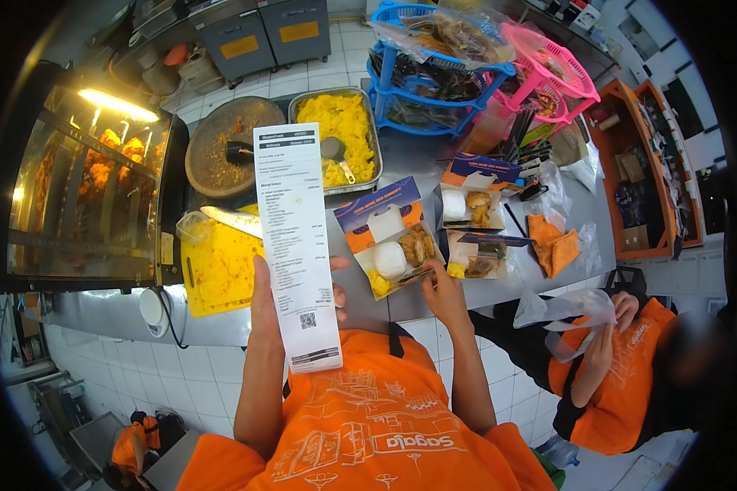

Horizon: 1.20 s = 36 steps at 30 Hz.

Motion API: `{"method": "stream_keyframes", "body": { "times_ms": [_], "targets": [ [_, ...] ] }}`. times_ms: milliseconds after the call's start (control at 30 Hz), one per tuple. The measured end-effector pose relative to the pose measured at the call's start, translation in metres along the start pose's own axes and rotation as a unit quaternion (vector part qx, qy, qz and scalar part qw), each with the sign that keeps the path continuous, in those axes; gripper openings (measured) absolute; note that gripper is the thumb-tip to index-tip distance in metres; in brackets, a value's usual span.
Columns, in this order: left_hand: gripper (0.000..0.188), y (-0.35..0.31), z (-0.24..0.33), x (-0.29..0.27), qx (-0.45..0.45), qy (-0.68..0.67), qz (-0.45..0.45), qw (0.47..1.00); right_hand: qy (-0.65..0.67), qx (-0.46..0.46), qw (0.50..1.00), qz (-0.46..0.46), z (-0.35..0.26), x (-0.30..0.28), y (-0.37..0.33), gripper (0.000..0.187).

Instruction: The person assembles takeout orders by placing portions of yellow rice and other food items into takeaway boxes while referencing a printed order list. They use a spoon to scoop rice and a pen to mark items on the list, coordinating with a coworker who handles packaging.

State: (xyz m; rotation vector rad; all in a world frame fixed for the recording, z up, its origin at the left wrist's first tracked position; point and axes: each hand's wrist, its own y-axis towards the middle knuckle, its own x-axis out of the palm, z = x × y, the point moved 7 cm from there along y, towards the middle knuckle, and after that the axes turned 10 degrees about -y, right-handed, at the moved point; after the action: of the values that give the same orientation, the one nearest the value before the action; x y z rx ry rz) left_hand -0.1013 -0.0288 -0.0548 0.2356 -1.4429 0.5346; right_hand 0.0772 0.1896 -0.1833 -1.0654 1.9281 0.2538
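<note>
Our left hand point(264, 304) clamps receipt point(295, 237), print facing us, likely for reading | our right hand point(445, 292) at box point(374, 203) edge, perhaps steadying it | right grip: we cannot tell

I watch via one head cam, the L one of the pair, w/ fisheye lens. From head height it looks down and fwd, near above the orange shirt point(336, 393); left hand point(262, 301) and right hand point(446, 293) are mid-pic, counter point(409, 155) beyond; straight edges bend approx. at rim.
</note>
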Motion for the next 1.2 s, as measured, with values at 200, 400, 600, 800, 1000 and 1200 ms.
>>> {"method": "stream_keyframes", "body": {
  "times_ms": [200, 400, 600, 800, 1000, 1200],
  "targets": [
    [0.091, -0.001, -0.002, -0.003, 0.006, -0.003, -0.005, 1.0, -0.006, -0.007, 1.0, -0.001, -0.003, -0.004, -0.008, 0.026],
    [0.088, 0.001, -0.007, -0.007, -0.02, -0.022, 0.003, 1.0, 0.021, 0.023, 0.999, -0.011, 0.002, 0.0, -0.011, 0.027],
    [0.093, 0.004, -0.017, -0.004, -0.036, 0.007, 0.004, 0.999, 0.045, 0.032, 0.998, -0.007, 0.006, 0.001, -0.015, 0.027],
    [0.091, 0.002, -0.033, 0.002, -0.062, 0.016, 0.027, 0.998, 0.066, 0.054, 0.996, -0.02, 0.009, 0.003, -0.017, 0.031],
    [0.092, 0.003, -0.037, 0.004, -0.07, 0.031, 0.014, 0.997, 0.013, 0.029, 0.999, 0.036, 0.01, 0.004, -0.01, 0.034],
    [0.092, 0.003, -0.037, 0.001, -0.068, 0.017, 0.016, 0.997, -0.085, 0.034, 0.993, 0.072, 0.017, 0.008, -0.011, 0.024]
  ]
}}
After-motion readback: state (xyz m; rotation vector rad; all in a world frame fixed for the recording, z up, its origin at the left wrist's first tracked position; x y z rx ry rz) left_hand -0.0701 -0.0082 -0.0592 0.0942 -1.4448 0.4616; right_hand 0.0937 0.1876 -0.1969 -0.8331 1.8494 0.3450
